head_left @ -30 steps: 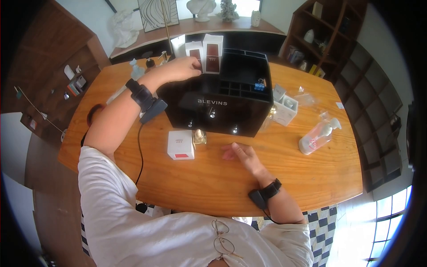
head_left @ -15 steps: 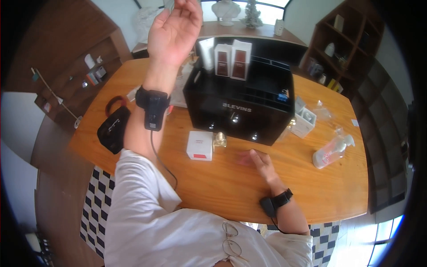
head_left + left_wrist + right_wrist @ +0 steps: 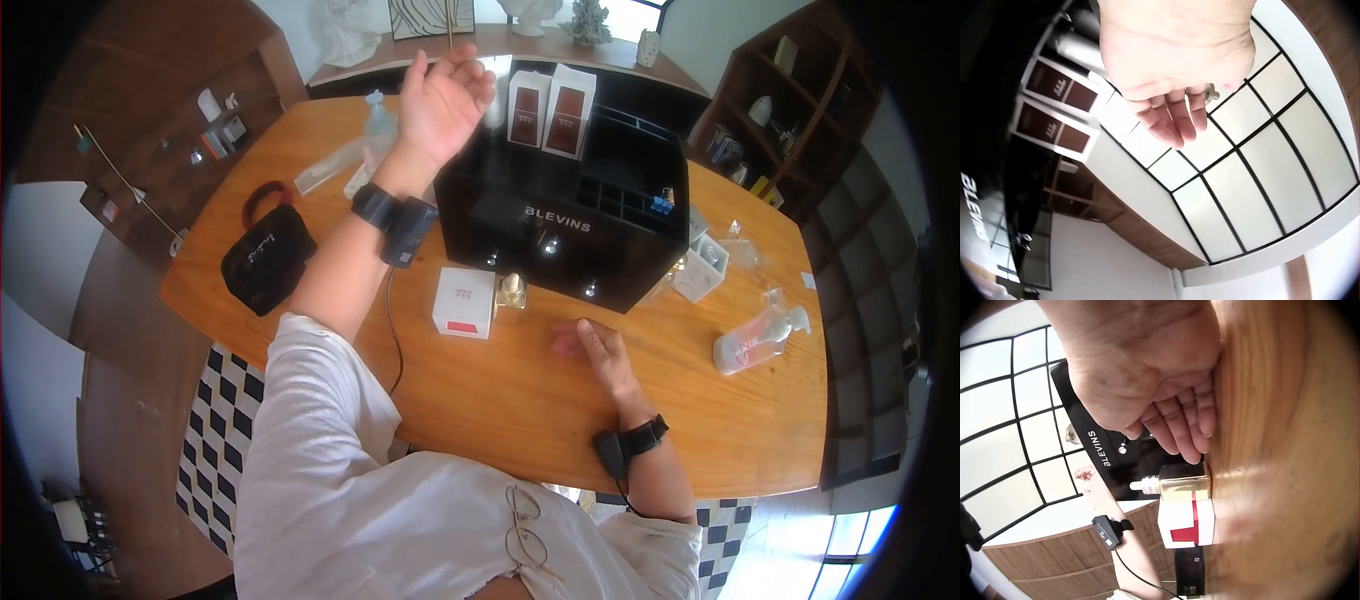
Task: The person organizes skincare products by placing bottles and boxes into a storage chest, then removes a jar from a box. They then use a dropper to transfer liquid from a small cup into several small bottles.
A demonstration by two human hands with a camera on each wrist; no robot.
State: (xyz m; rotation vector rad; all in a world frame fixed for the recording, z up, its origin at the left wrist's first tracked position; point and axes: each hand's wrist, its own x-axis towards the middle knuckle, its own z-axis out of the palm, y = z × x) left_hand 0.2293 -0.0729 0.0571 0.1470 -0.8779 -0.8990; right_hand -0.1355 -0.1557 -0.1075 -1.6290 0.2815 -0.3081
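Note:
My left hand [image 3: 442, 108] is raised beside the back left corner of the black BLEVINS box [image 3: 560, 240], palm up, fingers loosely bent around nothing. Close to it on the box stand a white tube [image 3: 497, 90] and two white-and-brown cartons [image 3: 527, 108] [image 3: 568, 112]. In the left wrist view the hand [image 3: 1175, 62] is empty. My right hand [image 3: 600, 355] rests on its side on the table in front of the box, fingers relaxed. The right wrist view shows that hand [image 3: 1147, 375] near a glass dropper bottle [image 3: 1182, 483] and a white box [image 3: 1204, 522].
A black pouch [image 3: 268, 262] lies at the table's left, a pump bottle [image 3: 755, 342] at the right. An open white box [image 3: 702, 270] and clear plastic [image 3: 742, 252] are beside the black box. A blue clip [image 3: 662, 203] sits on its compartments. Behind the left hand stands a clear bottle [image 3: 380, 118].
My left hand has let go of the smaller carton, leaving it standing on the black box, and has moved away to the left. The right hand stays on the table. The head view has shifted.

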